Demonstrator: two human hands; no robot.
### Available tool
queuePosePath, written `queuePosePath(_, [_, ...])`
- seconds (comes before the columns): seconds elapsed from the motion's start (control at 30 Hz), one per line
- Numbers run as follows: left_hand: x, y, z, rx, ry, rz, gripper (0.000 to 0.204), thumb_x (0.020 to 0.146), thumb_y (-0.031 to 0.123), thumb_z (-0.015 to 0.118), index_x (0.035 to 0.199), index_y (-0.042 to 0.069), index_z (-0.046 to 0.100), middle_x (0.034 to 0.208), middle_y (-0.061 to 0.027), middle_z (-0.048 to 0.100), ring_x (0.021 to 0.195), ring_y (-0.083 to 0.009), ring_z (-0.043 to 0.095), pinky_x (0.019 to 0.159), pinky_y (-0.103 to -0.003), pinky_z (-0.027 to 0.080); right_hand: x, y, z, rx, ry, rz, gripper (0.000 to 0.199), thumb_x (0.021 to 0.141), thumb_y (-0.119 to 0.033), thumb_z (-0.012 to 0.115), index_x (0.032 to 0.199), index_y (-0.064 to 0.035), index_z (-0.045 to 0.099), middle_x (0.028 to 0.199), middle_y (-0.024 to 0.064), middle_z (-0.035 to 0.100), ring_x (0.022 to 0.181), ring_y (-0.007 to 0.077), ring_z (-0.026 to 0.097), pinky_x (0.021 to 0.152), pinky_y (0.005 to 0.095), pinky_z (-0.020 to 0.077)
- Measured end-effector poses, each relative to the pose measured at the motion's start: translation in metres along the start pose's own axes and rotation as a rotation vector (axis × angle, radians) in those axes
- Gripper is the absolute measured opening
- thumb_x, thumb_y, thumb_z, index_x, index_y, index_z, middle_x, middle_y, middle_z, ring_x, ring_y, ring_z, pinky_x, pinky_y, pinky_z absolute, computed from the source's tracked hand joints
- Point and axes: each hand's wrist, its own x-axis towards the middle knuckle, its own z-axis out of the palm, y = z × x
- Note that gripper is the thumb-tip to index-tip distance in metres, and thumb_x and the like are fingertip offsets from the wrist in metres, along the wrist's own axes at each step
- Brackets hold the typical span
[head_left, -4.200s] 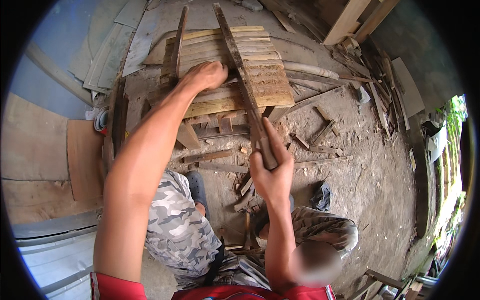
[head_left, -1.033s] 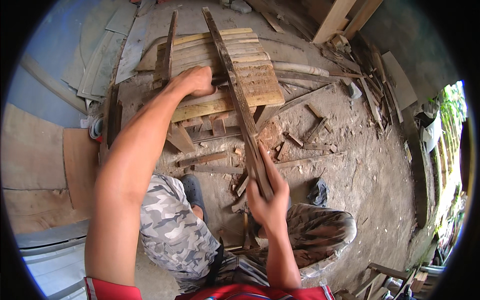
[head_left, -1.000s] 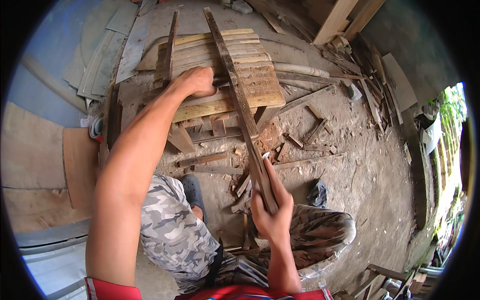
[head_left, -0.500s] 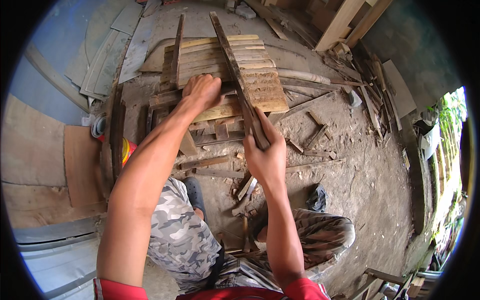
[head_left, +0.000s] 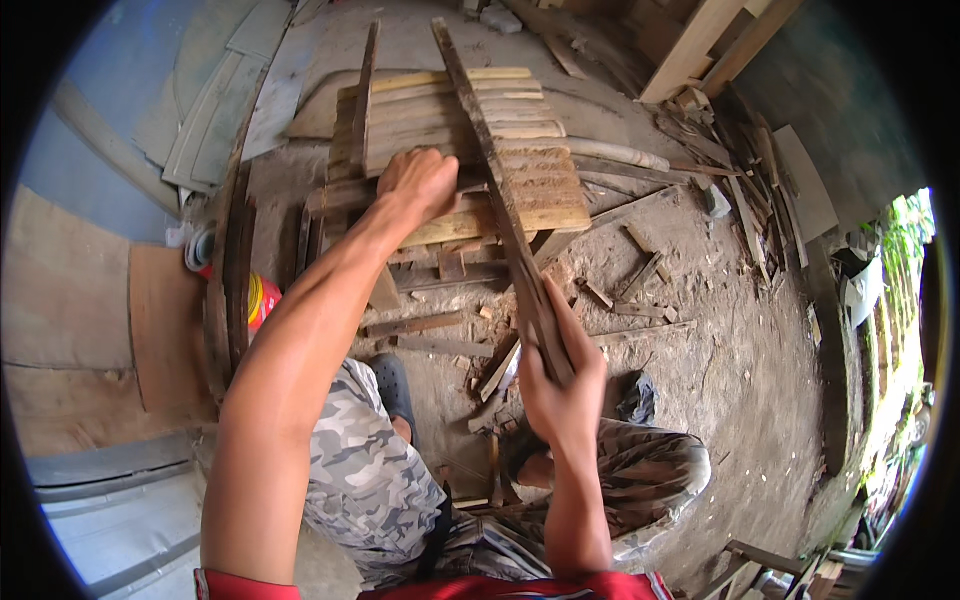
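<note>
My right hand (head_left: 562, 395) is closed around the near end of a long, dark wooden strip (head_left: 490, 165). The strip slants away from me, across a platform of pale wooden slats (head_left: 540, 185). At the platform's near side my left hand (head_left: 420, 185) makes a fist, knuckles up; what its fingers hold, if anything, is hidden. A second dark strip (head_left: 364, 105) stretches over the slats, its near end just beyond the left fist. Under the near slats, small wooden blocks (head_left: 452, 263) show.
Wood offcuts (head_left: 640, 275) and chips litter the dirt floor, with a hammer-like tool (head_left: 495, 455) between my legs. A black plastic bag (head_left: 637, 398) lies by my right knee. Scrap boards (head_left: 745, 200) line the right wall, and a red-yellow container (head_left: 262, 298) stands left.
My right hand has come toward me and slightly right, bringing the near end of the strip with it. The left fist stays at the platform's near side.
</note>
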Motion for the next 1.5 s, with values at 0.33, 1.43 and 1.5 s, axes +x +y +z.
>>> queuePosePath(0.33, [-0.001,0.013,-0.017,-0.006,-0.098,-0.03,0.019,0.076,-0.007,0.05,0.062,0.005,0.056,0.055,-0.0051,0.048,0.049,-0.014,0.04,0.045,-0.032,0.037,-0.048,-0.006,-0.023,0.046,-0.09,0.1,0.065,0.083,0.003,0.057,0.147,0.0035,0.045,0.125,0.0244,0.067,0.112,0.0224,0.068,0.093,0.0302,0.0513])
queuePosePath(1.43, [-0.004,0.02,-0.025,0.066,-0.08,-0.042,0.021,0.078,-0.007,0.055,0.061,0.005,0.058,0.056,-0.0041,0.049,0.051,-0.0147,0.041,0.045,-0.033,0.036,-0.039,0.005,-0.019,0.044,-0.072,0.061,0.068,0.081,0.002,0.057,0.148,0.0006,0.045,0.119,0.0243,0.069,0.1,0.0194,0.072,0.083,0.0296,0.0546])
queuePosePath(1.5, [-0.001,0.019,-0.024,0.022,-0.076,-0.029,0.021,0.078,-0.006,0.054,0.061,0.005,0.056,0.055,-0.0041,0.047,0.05,-0.0149,0.04,0.045,-0.034,0.036,-0.08,0.0,-0.036,0.004,-0.06,0.011,0.069,0.08,0.004,0.057,0.148,0.0032,0.044,0.122,0.021,0.069,0.093,0.0156,0.073,0.079,0.0262,0.0549])
